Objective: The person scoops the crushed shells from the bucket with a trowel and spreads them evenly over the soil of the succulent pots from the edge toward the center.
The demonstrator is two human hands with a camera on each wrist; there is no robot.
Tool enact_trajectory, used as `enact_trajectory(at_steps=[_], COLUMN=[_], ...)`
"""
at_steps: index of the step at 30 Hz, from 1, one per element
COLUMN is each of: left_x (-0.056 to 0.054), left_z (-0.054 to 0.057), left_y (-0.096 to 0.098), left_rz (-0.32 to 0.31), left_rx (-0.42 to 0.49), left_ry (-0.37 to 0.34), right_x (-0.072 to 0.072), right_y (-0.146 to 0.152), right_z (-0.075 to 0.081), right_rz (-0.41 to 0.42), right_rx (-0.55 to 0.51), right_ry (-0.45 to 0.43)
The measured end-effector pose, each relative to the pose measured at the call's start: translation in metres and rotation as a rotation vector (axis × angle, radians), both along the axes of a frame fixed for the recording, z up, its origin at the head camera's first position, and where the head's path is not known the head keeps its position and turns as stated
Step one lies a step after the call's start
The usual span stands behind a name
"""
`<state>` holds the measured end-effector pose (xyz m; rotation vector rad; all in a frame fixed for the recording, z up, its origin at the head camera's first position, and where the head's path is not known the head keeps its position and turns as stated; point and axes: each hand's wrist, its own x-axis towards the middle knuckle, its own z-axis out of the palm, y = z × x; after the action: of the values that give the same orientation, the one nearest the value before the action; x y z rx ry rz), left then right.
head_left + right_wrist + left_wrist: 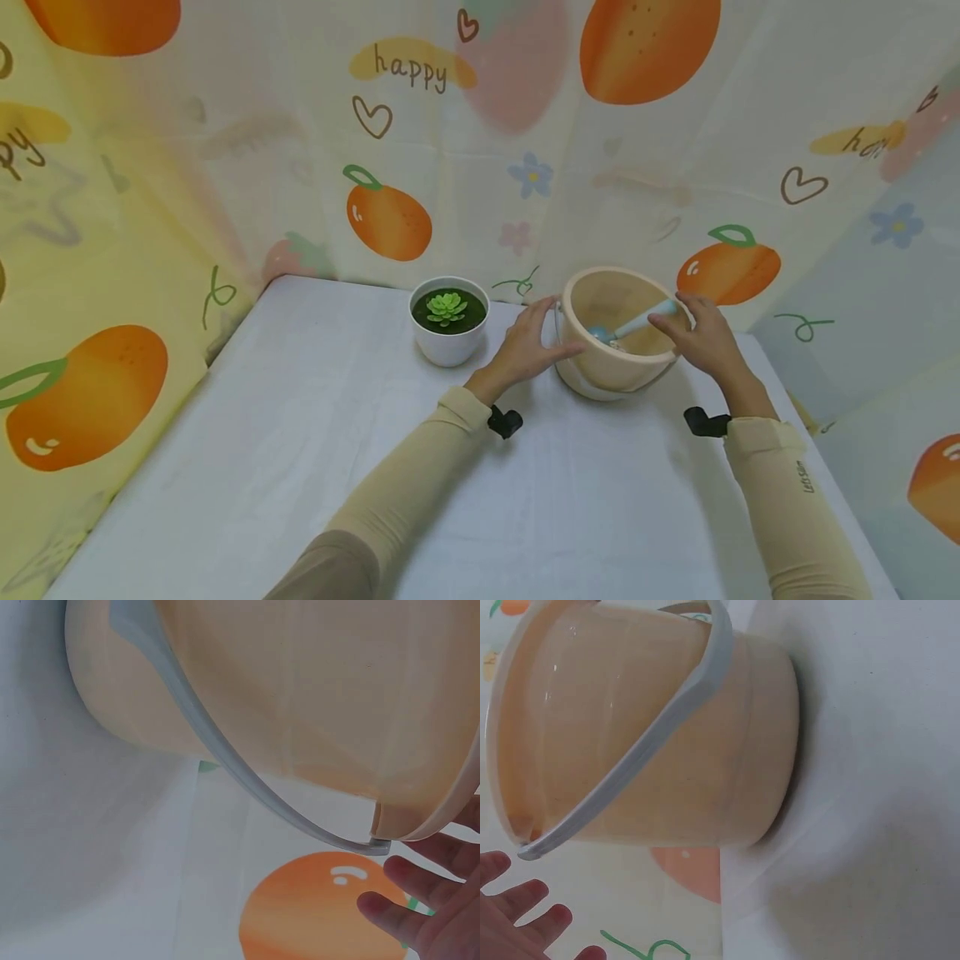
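A beige plastic bucket [611, 371] stands upright on the white-covered table, its grey handle [641, 754] folded down along the front side. Inside it leans a light blue toy shovel [637, 323], its scoop low and its handle end near the right rim. My left hand [528, 346] is at the left rim, thumb in front and fingers spread. Across from it, my right hand [701, 337] reaches to the right rim, the thumb beside the shovel's handle end. In the right wrist view its fingers [390, 915] extend loosely spread outside the rim.
Left of the bucket stands a white pot [448, 346] with a green succulent [446, 308]. A patterned cloth [465, 200] with oranges hangs behind the table [300, 400] and along both sides. Black straps with small cameras [505, 422] sit on both wrists.
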<state>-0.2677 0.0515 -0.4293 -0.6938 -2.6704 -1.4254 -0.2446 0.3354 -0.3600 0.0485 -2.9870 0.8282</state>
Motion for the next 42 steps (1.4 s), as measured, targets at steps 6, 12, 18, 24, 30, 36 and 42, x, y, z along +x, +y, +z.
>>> enact_trajectory(at_steps=[6,12,18,24,30,36,42], left_x=[-0.003,-0.004,-0.004,-0.006,-0.007,-0.009,-0.011], left_z=[0.008,0.013,0.014,0.011,0.008,0.005,0.004], left_y=[0.004,0.01,0.015,0.019,0.021,0.022,0.023], left_rz=[0.004,-0.012,-0.018,-0.009,0.011,0.027,0.031], left_rx=[-0.033,-0.045,-0.06,-0.034,0.002,-0.001,-0.009], left_ry=[0.02,-0.003,-0.008,-0.02,-0.027,-0.014,0.018], right_x=[-0.002,-0.004,-0.004,-0.005,-0.004,-0.004,-0.007], right_y=[0.001,0.002,0.005,0.007,0.002,-0.006,-0.014], right_z=[-0.002,-0.004,-0.005,-0.006,-0.003,0.0,0.004], right_rz=[0.006,0.016,0.015,0.008,-0.027,-0.04,-0.048], right_rx=[0.022,0.038,0.034,0.016,-0.09,-0.109,-0.15], right_ry=[-0.003,-0.007,0.028,0.108,0.182,0.252,0.281])
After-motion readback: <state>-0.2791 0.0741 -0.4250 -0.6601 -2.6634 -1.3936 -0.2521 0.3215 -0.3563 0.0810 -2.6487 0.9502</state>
